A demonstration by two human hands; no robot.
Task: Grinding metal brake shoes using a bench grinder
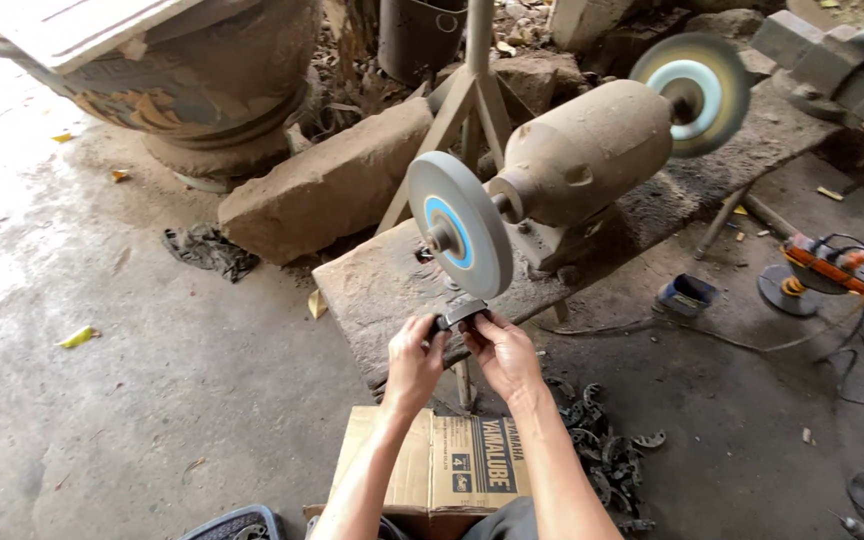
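A small dark metal part point(459, 314) is gripped from both sides, my left hand point(415, 358) on its left end and my right hand point(501, 352) on its right end. The part sits right under the lower rim of a grey grinding wheel point(460, 226) with a blue centre. That wheel belongs to a dusty bench grinder point(584, 150) bolted to a worn bench point(372, 290). A second wheel point(694, 93) at the grinder's far end is blurred from spinning.
A cardboard box point(452, 465) stands below my arms, with a pile of dark metal parts point(607, 458) on the floor to its right. An orange angle grinder point(820, 270) and cables lie at right. A stone block point(322, 185) and a large pot point(202, 80) stand behind.
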